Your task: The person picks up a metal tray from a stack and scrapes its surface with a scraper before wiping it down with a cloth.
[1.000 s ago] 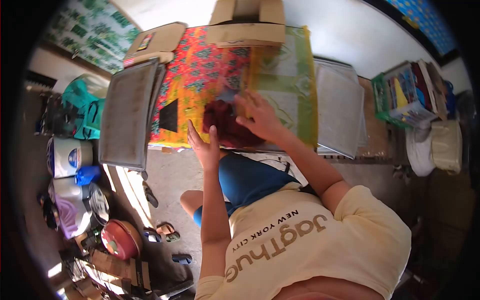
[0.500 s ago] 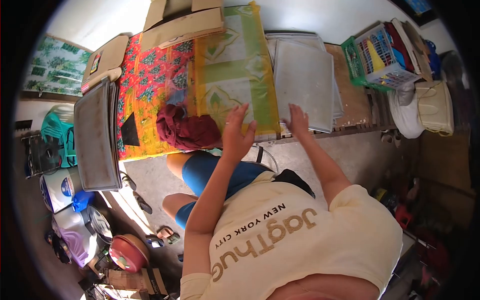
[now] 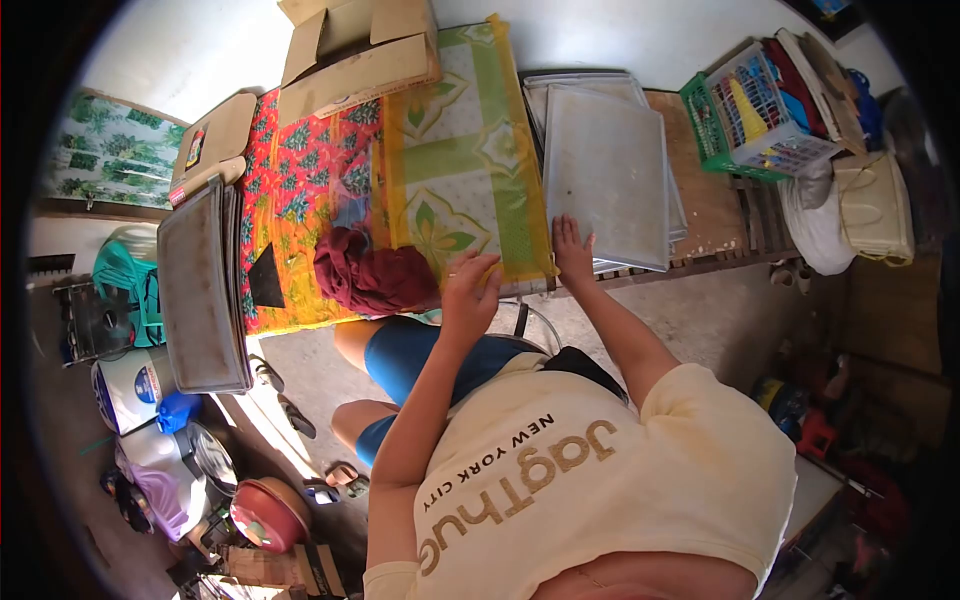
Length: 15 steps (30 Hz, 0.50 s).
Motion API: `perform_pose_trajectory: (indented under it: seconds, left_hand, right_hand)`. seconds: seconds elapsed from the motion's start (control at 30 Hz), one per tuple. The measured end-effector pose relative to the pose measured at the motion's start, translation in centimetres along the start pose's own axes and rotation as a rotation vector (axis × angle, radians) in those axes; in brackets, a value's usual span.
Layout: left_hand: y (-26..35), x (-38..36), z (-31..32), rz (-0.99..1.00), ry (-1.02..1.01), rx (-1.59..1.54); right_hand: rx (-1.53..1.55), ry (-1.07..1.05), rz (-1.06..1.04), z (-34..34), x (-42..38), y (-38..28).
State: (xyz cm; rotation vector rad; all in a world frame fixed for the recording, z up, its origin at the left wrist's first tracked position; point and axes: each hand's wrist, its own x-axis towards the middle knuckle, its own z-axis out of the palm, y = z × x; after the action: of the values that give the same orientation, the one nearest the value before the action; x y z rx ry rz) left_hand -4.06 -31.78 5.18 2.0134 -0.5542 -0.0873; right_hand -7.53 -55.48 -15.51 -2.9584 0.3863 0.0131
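My left hand [image 3: 470, 300] is at the front edge of the yellow and green patterned cover [image 3: 440, 150], its fingers bent together on the yellow border. A crumpled maroon cloth [image 3: 370, 272] lies just to its left. My right hand [image 3: 573, 252] rests palm down with its fingers stretched out, where the right edge of the cover meets a flat grey tray [image 3: 610, 170]. It grips nothing. More trays lie under that one. Beneath the maroon cloth and to its left is a red and orange patterned cover [image 3: 305, 150].
An open cardboard box [image 3: 360, 75] stands at the back of the table. Dark trays [image 3: 203, 290] are stacked at the left end. Baskets of items [image 3: 745, 110] stand at the right. Slippers [image 3: 297, 418] and a red basin [image 3: 270, 515] are on the floor.
Both hands have come down from above the table: my left hand to the cover's front edge, my right hand leftward onto the cover and tray edge. The view has shifted slightly.
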Motion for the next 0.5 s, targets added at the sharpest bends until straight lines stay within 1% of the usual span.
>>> perform_pose_trajectory:
  seconds: [0.13,0.33,0.43,0.5]
  left_hand:
    - [0.5,0.0,1.4,0.057,-0.063,-0.006]
    - [1.7,1.3,1.9,0.137,-0.150,0.017]
    - [3.1,2.5,1.4,0.074,-0.238,-0.084]
    - [4.1,3.2,1.4,0.007,-0.305,-0.067]
  right_hand:
    - [-0.004,0.013,0.009,-3.7,0.0,0.3]
    - [0.140,0.079,0.092,-10.7,2.1,-0.1]
    - [0.205,0.158,0.134,-16.8,3.2,-1.0]
    - [0.235,0.207,0.125,-21.8,3.6,-2.1]
